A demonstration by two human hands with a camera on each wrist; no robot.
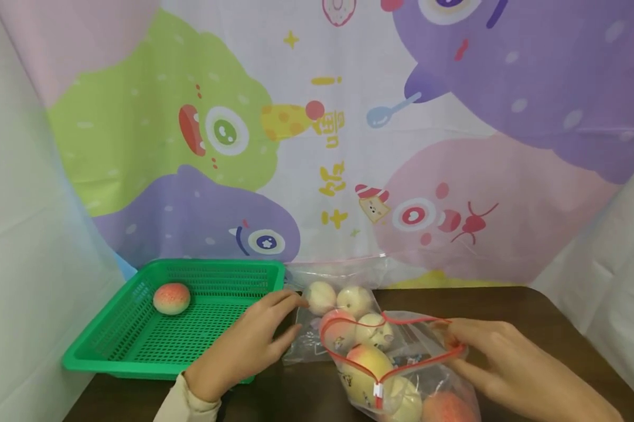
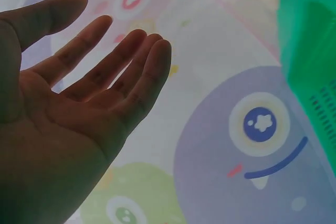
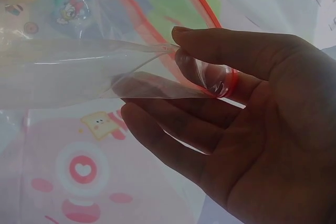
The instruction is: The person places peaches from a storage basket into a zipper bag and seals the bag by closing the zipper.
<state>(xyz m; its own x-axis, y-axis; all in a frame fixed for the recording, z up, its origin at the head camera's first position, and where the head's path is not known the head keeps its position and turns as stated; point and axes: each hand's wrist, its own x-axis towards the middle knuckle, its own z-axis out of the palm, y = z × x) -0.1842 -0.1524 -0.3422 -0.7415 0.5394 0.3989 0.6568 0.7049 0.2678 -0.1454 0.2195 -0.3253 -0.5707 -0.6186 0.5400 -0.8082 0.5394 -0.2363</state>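
Observation:
My right hand (image 1: 512,360) pinches the right end of the red-edged mouth of a clear zip bag (image 1: 462,387) between thumb and fingers. The right wrist view shows the plastic (image 3: 79,74) running between the thumb and the fingers. That bag's mouth gapes, with a white slider (image 1: 378,391) at its front, and several peaches (image 1: 368,364) lie inside. My left hand (image 1: 245,346) holds nothing, fingers spread and slightly bent, between the green basket (image 1: 79,358) and a second clear bag (image 1: 296,350) with pale peaches (image 1: 355,300). In the left wrist view the palm (image 2: 73,124) is bare.
One pink peach (image 1: 171,299) lies at the far left inside the basket. Both bags and the basket rest on a dark brown table (image 1: 507,305). A cartoon-printed cloth (image 1: 306,211) hangs right behind them, and white cloth walls (image 1: 21,234) close off the sides.

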